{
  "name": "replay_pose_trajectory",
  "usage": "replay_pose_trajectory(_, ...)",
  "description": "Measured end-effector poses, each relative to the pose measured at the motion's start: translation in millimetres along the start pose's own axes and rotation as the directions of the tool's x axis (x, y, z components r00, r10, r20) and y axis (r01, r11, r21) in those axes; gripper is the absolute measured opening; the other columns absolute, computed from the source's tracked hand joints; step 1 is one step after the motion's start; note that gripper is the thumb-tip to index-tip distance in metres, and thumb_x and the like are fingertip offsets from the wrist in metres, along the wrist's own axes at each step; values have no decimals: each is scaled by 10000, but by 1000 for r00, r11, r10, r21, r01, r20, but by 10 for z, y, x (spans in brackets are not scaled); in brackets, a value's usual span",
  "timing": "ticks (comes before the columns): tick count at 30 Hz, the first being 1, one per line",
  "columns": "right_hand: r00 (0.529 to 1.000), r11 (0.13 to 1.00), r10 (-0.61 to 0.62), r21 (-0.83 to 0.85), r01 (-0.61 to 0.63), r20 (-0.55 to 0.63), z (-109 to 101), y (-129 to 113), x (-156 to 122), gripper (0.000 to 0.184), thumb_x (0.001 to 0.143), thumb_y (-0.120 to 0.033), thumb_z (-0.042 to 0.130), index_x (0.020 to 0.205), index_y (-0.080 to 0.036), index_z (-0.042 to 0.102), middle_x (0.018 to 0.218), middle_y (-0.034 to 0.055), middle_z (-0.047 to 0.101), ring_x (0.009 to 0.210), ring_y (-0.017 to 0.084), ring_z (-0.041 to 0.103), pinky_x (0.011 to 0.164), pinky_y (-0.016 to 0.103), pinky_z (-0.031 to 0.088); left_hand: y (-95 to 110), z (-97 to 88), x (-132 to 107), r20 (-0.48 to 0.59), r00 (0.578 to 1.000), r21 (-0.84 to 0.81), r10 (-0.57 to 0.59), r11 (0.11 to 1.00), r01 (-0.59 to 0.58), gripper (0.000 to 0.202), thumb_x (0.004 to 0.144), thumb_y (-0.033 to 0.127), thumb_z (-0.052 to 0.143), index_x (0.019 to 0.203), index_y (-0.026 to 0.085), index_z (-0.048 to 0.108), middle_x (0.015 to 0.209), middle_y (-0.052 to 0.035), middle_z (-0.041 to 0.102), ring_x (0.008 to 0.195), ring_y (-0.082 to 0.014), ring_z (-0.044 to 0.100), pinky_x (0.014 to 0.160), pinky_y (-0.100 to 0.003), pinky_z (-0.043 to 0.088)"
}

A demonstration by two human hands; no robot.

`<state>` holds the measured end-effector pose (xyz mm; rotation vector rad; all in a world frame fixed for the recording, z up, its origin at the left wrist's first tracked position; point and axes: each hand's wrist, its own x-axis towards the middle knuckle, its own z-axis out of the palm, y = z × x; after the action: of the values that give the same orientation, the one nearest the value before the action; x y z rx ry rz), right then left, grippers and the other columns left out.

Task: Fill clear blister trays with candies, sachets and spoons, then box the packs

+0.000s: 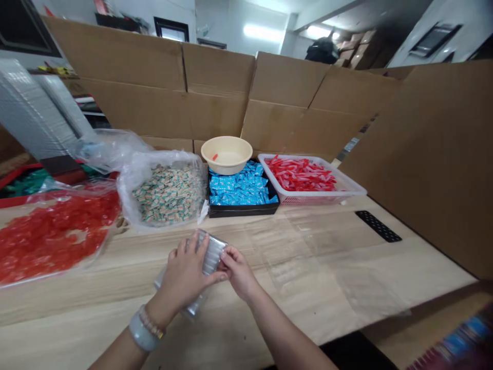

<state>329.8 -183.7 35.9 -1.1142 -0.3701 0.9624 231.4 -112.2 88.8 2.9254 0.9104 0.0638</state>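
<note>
Both of my hands grip a small clear plastic tray just above the wooden table. My left hand wraps over the tray from the left, fingers curled round it. My right hand pinches the tray's right end. A bangle and a bead bracelet sit on my left wrist. What the tray contains I cannot make out.
Behind my hands stand a clear bag of pale wrapped sweets, a black box of blue packets, a cream bowl, a white basket of red packets and a bag of red sweets. Cardboard walls surround the table. Clear film and a black strip lie at the right.
</note>
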Motion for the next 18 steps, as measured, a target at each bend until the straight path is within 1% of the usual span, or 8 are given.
replay_pose_trajectory(3, 993, 990, -59, -137, 45, -104, 81, -59, 13, 214, 589, -242, 606, 496, -177, 424, 408, -93, 374, 387, 51, 323, 376, 172, 236, -78, 17, 34, -32, 999, -3, 3, 1000, -4, 645, 729, 593, 350, 1273, 250, 305, 1361, -134, 240, 1145, -331, 326, 852, -465, 303)
replay_pose_trajectory(5, 984, 989, -73, -138, 50, -163, -52, -138, -190, 177, 625, -250, 569, 529, -184, 435, 390, -103, 338, 352, 51, 297, 352, 172, 225, -166, 3, 66, -28, 999, -18, 20, 1000, -20, 549, 783, 536, 302, 1261, 268, 324, 1355, -115, 259, 1144, -321, 336, 857, -469, 307)
replay_pose_trajectory(9, 941, 994, -82, 43, 102, -328, -833, -376, -1180, 171, 705, -318, 553, 665, -201, 435, 490, -89, 391, 391, 54, 372, 377, 171, 307, -50, -102, 38, -154, 988, -26, 3, 1000, -7, 538, 806, 494, 291, 1232, 177, 374, 1350, -126, 251, 1185, -357, 256, 904, -510, 253)
replay_pose_trajectory(12, 900, 979, -44, 161, 125, -434, -1493, -425, -1863, 211, 697, -342, 590, 689, -211, 425, 598, -67, 457, 450, 62, 443, 412, 185, 363, 552, -79, -102, -275, 937, -119, 217, 959, -257, 536, 814, 450, 316, 1251, 139, 330, 1359, -112, 241, 1236, -290, 182, 993, -432, 180)
replay_pose_trajectory(14, 861, 974, -50, 167, 155, -506, -1797, -342, -2050, 246, 665, -364, 620, 692, -213, 428, 639, -62, 480, 493, 68, 483, 465, 203, 408, 1103, 75, -211, -152, 835, -258, 529, 795, -550, 511, 812, 451, 336, 1263, 212, 306, 1341, -58, 307, 1224, -210, 250, 1000, -353, 221)
replay_pose_trajectory(15, 846, 978, -56, 142, 153, -531, -1911, -284, -2067, 256, 656, -381, 622, 696, -213, 433, 656, -57, 490, 520, 75, 503, 502, 220, 429, 1369, 192, -256, -76, 737, -325, 672, 682, -655, 557, 784, 489, 375, 1274, 244, 280, 1347, -43, 302, 1218, -205, 269, 988, -338, 253)
replay_pose_trajectory(16, 832, 987, -57, 94, 130, -552, -2011, -230, -2050, 265, 654, -404, 613, 700, -210, 439, 670, -50, 499, 538, 85, 518, 532, 242, 444, 1604, 324, -288, -25, 638, -373, 769, 585, -720, 633, 725, 533, 447, 1272, 259, 281, 1353, -39, 292, 1222, -226, 262, 987, -353, 260)
replay_pose_trajectory(18, 761, 994, -82, -104, 20, -644, -2207, -174, -1968, 293, 658, -468, 567, 717, -204, 452, 656, -28, 508, 525, 119, 529, 535, 296, 456, 1943, 595, -307, 38, 551, -388, 833, 520, -760, 624, 715, 475, 499, 1263, 252, 300, 1359, -43, 283, 1231, -252, 241, 1008, -393, 214)
